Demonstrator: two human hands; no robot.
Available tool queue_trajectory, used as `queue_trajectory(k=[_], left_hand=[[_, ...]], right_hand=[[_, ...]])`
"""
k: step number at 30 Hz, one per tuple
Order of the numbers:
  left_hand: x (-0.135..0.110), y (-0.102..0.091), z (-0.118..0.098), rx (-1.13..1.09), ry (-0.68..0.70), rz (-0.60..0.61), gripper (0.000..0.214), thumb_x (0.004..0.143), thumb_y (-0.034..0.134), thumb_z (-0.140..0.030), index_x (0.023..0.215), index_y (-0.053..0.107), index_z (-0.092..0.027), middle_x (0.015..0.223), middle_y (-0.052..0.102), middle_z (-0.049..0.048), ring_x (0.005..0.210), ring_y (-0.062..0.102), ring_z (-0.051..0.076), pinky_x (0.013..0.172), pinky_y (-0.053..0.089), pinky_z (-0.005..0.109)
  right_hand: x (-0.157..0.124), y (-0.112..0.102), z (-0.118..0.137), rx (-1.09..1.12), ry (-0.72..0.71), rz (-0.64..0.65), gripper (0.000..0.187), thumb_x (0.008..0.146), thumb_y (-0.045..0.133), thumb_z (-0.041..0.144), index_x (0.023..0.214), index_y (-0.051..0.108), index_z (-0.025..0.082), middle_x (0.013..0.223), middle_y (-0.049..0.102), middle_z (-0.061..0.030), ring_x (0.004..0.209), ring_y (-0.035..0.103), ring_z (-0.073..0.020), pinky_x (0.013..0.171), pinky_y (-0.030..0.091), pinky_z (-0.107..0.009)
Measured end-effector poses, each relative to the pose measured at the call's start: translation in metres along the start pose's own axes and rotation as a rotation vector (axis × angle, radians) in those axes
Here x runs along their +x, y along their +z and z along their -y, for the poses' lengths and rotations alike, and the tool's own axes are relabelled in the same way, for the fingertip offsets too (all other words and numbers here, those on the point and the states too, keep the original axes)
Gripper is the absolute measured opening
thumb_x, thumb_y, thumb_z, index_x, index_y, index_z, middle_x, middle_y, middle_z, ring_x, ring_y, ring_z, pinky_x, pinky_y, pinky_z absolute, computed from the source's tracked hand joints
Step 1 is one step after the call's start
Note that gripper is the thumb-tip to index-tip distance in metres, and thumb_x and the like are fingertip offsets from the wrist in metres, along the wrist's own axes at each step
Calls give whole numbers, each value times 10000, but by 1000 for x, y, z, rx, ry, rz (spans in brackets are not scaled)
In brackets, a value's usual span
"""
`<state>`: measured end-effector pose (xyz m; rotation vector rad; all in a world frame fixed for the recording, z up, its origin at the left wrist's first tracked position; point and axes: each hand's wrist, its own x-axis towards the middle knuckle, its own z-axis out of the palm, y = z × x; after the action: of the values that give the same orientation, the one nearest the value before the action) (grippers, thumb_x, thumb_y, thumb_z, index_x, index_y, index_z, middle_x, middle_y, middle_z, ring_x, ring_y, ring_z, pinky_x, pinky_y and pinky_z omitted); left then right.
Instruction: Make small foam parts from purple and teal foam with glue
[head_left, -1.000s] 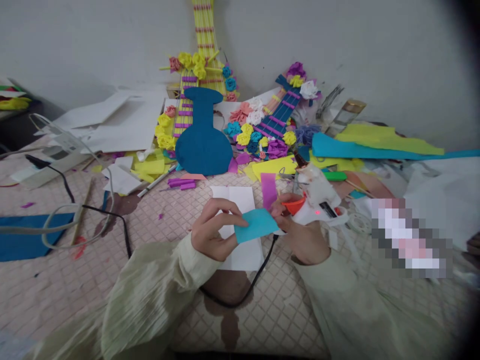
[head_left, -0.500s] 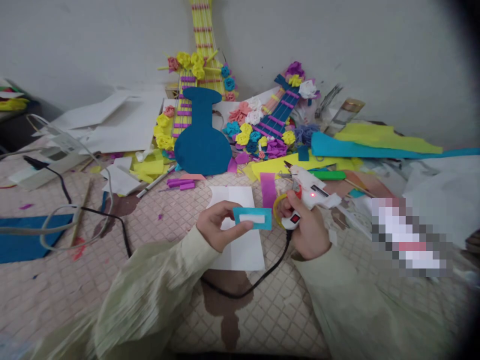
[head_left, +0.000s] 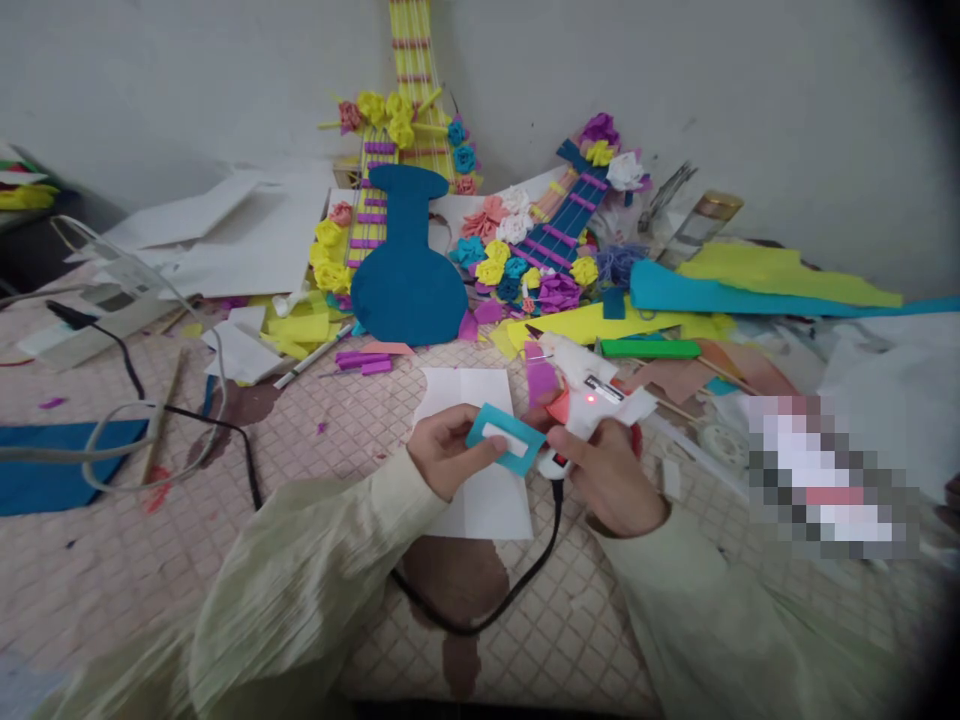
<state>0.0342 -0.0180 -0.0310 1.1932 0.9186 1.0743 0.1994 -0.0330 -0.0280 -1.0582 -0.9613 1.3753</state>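
Note:
My left hand (head_left: 454,455) pinches a small teal paper rectangle (head_left: 534,436), which has a white strip (head_left: 504,434) lying on its face; the thumb presses near that strip. My right hand (head_left: 619,480) is closed about the handle of a white hot glue gun (head_left: 589,385) with a lit red light. Its thumb and a fingertip come close to the right edge of the teal rectangle; whether they touch it I cannot tell. A black cord (head_left: 536,560) runs down from the gun's handle. Below my hands lies a creased white sheet (head_left: 495,505).
A dark blue guitar-shaped cutout (head_left: 409,295) stands at the back, among paper-flower guitars (head_left: 555,240). A green box-cutter-like tool (head_left: 649,348) and coloured paper (head_left: 750,290) lie right. At left are a power strip (head_left: 97,325), looped grey cable (head_left: 221,400) and blue paper (head_left: 45,490).
The teal rectangle has tilted, its right end dropping. My right hand has shifted toward it, and the glue gun has turned and moved slightly left and down. The yellow loop beside the hand no longer shows.

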Motion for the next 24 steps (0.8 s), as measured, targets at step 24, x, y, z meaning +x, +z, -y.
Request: queue_trajectory(k=[24], left_hand=[[-2, 4, -5, -86, -33, 27, 235, 660, 659, -360, 713, 602, -139, 589, 546, -27, 539, 475, 68, 491, 395, 180]], right_hand=[[-5, 3, -8, -13, 10, -24, 268, 599, 732, 244, 834, 610, 201, 674, 610, 26, 608, 542, -117, 571, 453, -251]])
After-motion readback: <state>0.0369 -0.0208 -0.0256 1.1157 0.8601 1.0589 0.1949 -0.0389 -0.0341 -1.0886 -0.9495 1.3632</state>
